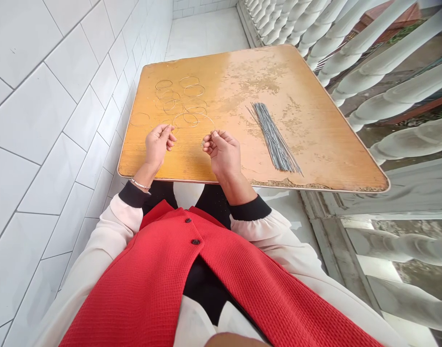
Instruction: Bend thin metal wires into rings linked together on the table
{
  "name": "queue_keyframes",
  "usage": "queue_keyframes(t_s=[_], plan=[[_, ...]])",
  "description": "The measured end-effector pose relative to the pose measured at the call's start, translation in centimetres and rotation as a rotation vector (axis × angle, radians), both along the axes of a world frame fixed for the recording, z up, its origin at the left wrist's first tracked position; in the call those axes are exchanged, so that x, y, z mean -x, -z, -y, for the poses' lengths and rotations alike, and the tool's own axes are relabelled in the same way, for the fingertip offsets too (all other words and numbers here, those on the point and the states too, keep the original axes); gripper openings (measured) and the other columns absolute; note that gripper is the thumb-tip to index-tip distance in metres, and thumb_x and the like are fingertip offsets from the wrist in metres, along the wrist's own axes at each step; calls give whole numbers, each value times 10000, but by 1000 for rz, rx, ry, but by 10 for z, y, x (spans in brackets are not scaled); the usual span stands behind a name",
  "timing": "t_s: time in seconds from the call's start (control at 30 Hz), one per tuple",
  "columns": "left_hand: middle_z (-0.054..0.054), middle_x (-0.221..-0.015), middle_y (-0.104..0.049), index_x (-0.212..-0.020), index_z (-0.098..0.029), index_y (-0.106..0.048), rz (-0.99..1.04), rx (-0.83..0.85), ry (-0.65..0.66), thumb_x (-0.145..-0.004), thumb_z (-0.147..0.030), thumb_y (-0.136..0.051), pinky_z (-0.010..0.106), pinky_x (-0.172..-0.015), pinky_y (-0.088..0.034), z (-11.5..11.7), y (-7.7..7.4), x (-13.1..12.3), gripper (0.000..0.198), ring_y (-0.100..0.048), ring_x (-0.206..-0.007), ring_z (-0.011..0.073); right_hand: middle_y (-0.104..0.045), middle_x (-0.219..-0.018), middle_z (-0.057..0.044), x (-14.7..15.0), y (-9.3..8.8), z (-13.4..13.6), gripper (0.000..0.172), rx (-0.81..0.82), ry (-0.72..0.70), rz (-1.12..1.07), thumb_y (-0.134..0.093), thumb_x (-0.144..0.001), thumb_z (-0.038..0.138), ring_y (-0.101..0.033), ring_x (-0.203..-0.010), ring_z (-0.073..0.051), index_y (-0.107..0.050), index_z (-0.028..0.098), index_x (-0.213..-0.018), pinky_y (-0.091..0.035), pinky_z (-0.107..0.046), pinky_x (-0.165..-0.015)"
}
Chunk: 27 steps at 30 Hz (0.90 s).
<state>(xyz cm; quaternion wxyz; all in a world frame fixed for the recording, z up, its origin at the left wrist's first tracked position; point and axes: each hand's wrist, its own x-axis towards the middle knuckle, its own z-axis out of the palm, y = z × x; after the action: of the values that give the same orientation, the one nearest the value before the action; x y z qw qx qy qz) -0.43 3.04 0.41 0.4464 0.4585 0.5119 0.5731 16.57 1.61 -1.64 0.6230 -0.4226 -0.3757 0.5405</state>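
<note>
My left hand (158,143) and my right hand (222,150) hover over the near part of a worn wooden table (314,144). Each hand pinches one end of a thin wire (190,114) that curves in an arc between them. Beyond the arc lie several finished wire rings (180,96) on the table's left half. A bundle of straight grey wires (274,140) lies to the right of my right hand, apart from it.
A white tiled wall (61,120) runs close along the table's left side. A white balustrade (368,53) stands to the right. My red vest and pale sleeves fill the bottom of the view.
</note>
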Motion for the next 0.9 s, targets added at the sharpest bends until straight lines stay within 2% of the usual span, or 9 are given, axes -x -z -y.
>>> queue_keyframes(t_s=[0.17,0.4,0.53,0.73,0.9], plan=[[-64,-598,-592,-846,-172,-609,74,35,33,-1006,-268,-537,156,-482,-377,6,3,-9,200,-510,-479,20,-593,-769,35,4,3,-2,280,18,-27,25,-684,-866,405,-561,-608,-61,-479,230,-791,-496,-175,-624],[-64,-612,-587,-849,-176,-588,113,51,8,-1015,-275,-520,151,-492,-380,8,2,-14,205,-510,-486,18,-593,-775,30,10,6,-5,137,57,9,-125,-610,-881,270,-540,-595,-41,-502,224,-812,-482,-143,-610],[-63,-631,-593,-859,-181,-581,120,65,-42,-1026,-289,-499,138,-516,-398,8,2,-17,215,-510,-498,13,-602,-798,32,11,13,-7,178,15,17,-160,-647,-853,300,-574,-631,-53,-486,235,-817,-505,-155,-637],[-60,-610,-598,-829,-171,-563,302,43,-42,-1023,-229,-500,135,-536,-417,9,4,-23,211,-522,-496,15,-600,-813,36,13,16,-9,190,8,21,-198,-669,-847,309,-589,-660,-54,-496,237,-816,-520,-158,-663],[-56,-631,-618,-849,-162,-578,406,50,-42,-1028,-209,-491,127,-557,-419,9,5,-28,205,-540,-508,9,-602,-761,44,19,11,-6,172,37,67,-384,-666,-883,232,-573,-627,-42,-525,217,-784,-515,-144,-640]])
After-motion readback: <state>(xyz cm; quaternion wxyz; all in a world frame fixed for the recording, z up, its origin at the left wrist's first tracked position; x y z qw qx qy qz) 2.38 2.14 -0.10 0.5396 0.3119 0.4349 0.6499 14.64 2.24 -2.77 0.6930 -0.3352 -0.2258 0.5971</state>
